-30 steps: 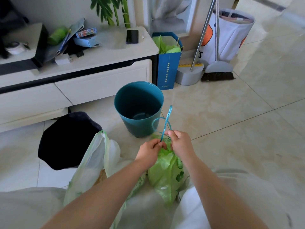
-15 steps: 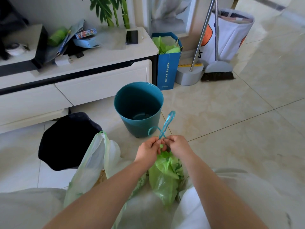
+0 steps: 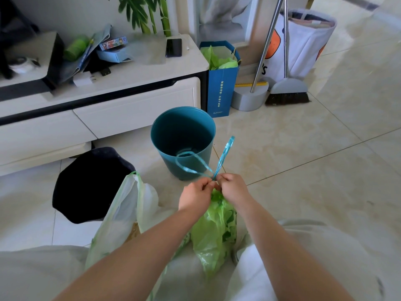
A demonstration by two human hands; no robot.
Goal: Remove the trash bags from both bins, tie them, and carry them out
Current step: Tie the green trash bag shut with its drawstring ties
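A filled green trash bag [image 3: 213, 231] stands between my knees, its neck gathered. My left hand [image 3: 196, 197] and my right hand [image 3: 232, 189] pinch its blue drawstring [image 3: 223, 156] right at the neck; two loops stick up from my fingers. A second, pale green bag [image 3: 121, 213] stands open on the floor to the left, untied. Behind the hands is an unlined teal bin [image 3: 184, 140]. An unlined dark bin [image 3: 91, 183] sits further left.
A white low cabinet [image 3: 130, 105] with clutter and a phone runs along the back left. A blue paper bag [image 3: 221, 83], a dustpan base [image 3: 249, 96], a broom [image 3: 287, 92] and a white fabric basket [image 3: 303, 46] stand at the back. Tiled floor stretches to the right.
My hands have drawn closer together at the bag's neck. The drawstring loop on the left has grown larger and the upright loop has shifted right.
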